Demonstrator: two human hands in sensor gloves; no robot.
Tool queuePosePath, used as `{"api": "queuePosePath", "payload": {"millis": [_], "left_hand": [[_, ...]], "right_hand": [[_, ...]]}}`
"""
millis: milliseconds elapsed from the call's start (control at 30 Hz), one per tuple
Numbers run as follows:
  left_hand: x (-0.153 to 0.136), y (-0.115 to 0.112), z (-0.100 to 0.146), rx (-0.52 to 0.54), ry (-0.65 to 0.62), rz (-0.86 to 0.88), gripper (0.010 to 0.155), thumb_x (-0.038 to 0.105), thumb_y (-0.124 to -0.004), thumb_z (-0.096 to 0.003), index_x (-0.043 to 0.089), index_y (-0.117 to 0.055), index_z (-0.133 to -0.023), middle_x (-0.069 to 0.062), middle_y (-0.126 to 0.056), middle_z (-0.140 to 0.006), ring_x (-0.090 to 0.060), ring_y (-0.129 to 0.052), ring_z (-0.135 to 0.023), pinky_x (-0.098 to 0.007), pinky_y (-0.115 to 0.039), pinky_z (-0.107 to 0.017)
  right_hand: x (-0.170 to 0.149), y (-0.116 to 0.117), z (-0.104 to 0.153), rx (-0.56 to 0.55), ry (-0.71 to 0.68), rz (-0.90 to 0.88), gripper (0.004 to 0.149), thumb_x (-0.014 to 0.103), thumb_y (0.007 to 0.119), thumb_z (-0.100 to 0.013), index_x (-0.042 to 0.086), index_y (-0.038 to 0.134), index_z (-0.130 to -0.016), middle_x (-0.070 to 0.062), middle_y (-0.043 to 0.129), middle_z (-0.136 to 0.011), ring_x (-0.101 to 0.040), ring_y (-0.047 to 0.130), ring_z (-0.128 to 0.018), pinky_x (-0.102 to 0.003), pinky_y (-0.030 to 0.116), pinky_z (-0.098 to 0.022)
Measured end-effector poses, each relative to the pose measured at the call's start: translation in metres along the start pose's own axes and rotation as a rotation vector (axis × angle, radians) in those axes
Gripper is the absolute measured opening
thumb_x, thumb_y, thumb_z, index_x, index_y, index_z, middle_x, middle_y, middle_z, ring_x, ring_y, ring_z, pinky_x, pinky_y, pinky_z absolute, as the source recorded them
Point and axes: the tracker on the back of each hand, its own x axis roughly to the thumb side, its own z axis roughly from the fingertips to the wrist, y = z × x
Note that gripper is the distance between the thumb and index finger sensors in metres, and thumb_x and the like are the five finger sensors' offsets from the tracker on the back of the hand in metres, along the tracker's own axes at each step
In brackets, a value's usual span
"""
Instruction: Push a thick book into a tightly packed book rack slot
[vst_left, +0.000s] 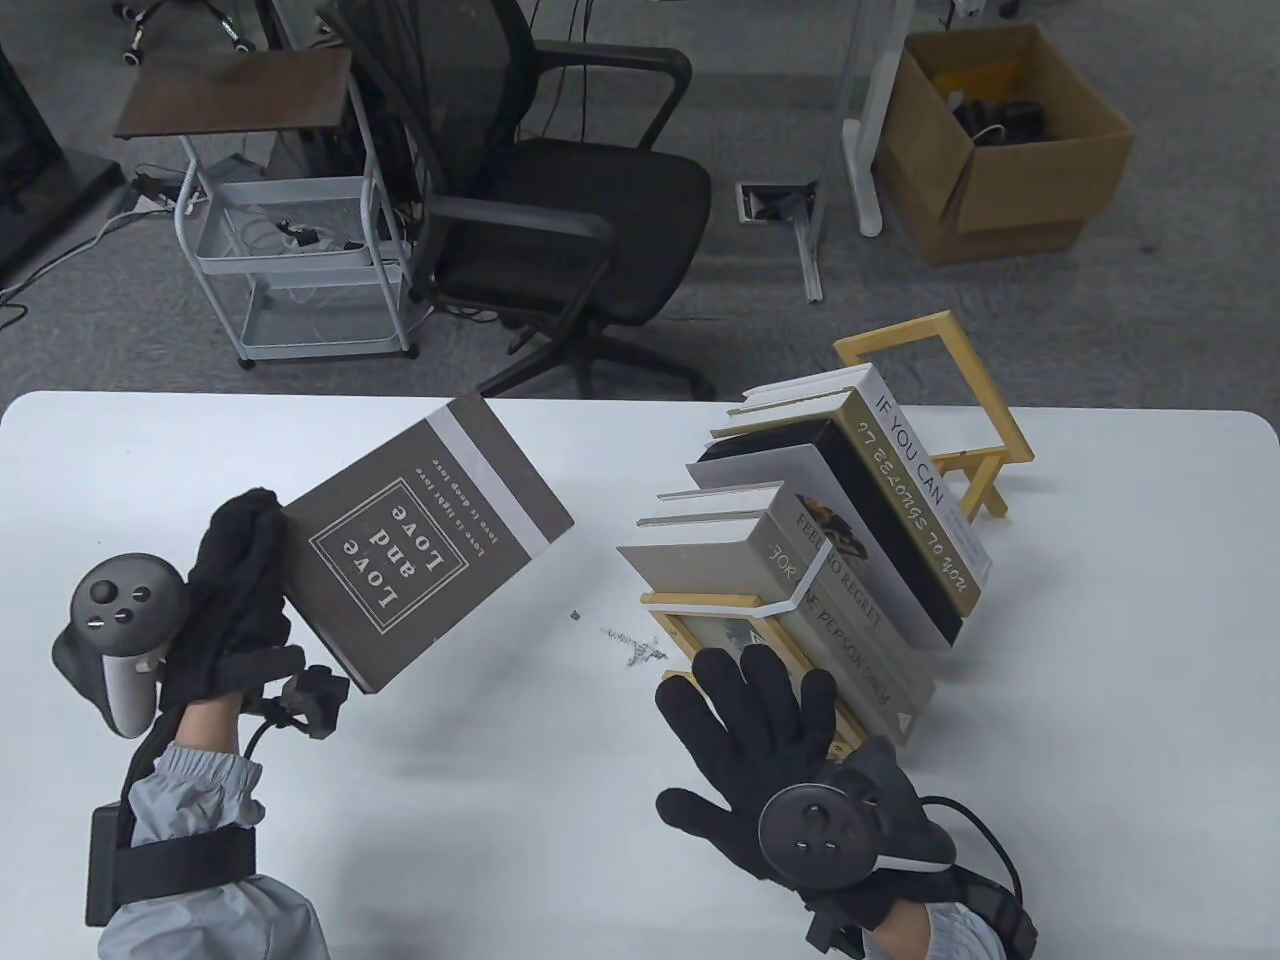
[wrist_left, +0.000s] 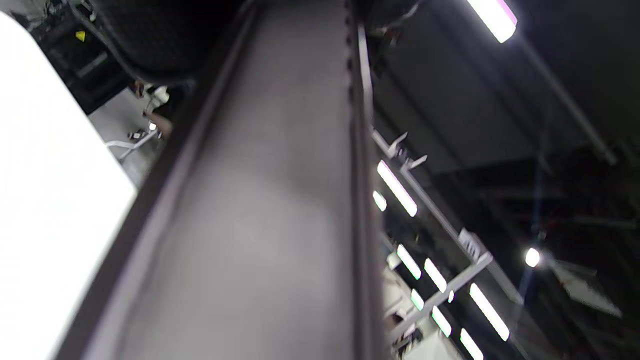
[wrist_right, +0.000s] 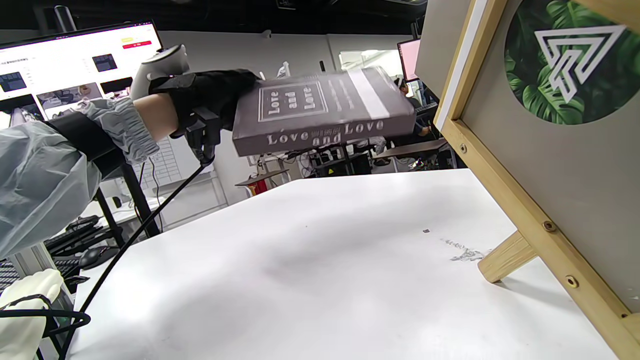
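An office floor with a black swivel chair (vst_left: 560, 210), a wire cart (vst_left: 290, 240) and a cardboard box (vst_left: 1010, 140) lies beyond the far edge of a white table (vst_left: 500, 850). On the table's right half a wooden book rack (vst_left: 960, 440) stands with its row of books (vst_left: 830, 540) leaning together, and no free gap between them can be made out. The thick book (vst_left: 425, 540), titled "Love and Love", is held in the air over the table's left half, well apart from the rack, gripped at its near left corner by the left hand (vst_left: 235, 600). The right hand (vst_left: 770, 740) is spread flat, fingers apart, at the rack's near end, holding nothing; whether it touches the frame cannot be told.

The carry is judged to be the step in hand. The book is best turned upright, parallel to the leaning row. The rack should be steadied and a gap opened by the right hand before one edge is wedged in and pressed home squarely.
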Motion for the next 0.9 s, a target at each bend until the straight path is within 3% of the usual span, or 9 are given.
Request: {"api": "queuePosePath", "payload": {"millis": [200,333,600,900], "left_hand": [[0.029,0.006,0.01,0.064,-0.075,0.117,0.046,0.043,-0.055,-0.0702,0.023,-0.054,-0.111,-0.025,-0.069,-0.101,-0.035,-0.086,-0.078,-0.047,-0.086,-0.061],[0.054,0.006,0.019,0.05,-0.152,0.203,0.046,0.043,-0.054,-0.0706,0.023,-0.053,-0.112,-0.025,-0.069,-0.101,-0.035,-0.086,-0.077,-0.046,-0.087,-0.061],[0.093,-0.01,0.037,-0.042,-0.251,0.308,0.045,0.043,-0.054,-0.071,0.022,-0.052,-0.112,-0.025,-0.069,-0.101,-0.034,-0.086,-0.077,-0.045,-0.087,-0.061],[0.107,-0.04,0.048,-0.174,-0.259,0.339,0.045,0.042,-0.054,-0.0714,0.022,-0.053,-0.112,-0.026,-0.07,-0.1,-0.035,-0.086,-0.075,-0.045,-0.087,-0.059]], "right_hand": [[0.0,-0.001,0.001,-0.01,-0.001,-0.002,0.078,0.051,0.048,-0.069,0.005,0.017,-0.123,-0.041,0.011,-0.122,-0.074,0.01,-0.098,-0.086,0.009,-0.051],[0.0,-0.002,0.001,-0.019,-0.001,-0.002,0.077,0.051,0.048,-0.069,0.005,0.018,-0.123,-0.041,0.011,-0.122,-0.074,0.01,-0.097,-0.086,0.009,-0.051],[0.004,-0.011,0.008,-0.064,-0.014,0.004,0.077,0.051,0.048,-0.069,0.005,0.018,-0.123,-0.041,0.011,-0.122,-0.074,0.01,-0.097,-0.086,0.008,-0.051],[0.015,-0.043,0.036,-0.239,-0.024,0.043,0.077,0.051,0.048,-0.069,0.005,0.019,-0.123,-0.041,0.012,-0.122,-0.075,0.01,-0.097,-0.086,0.009,-0.051]]}}
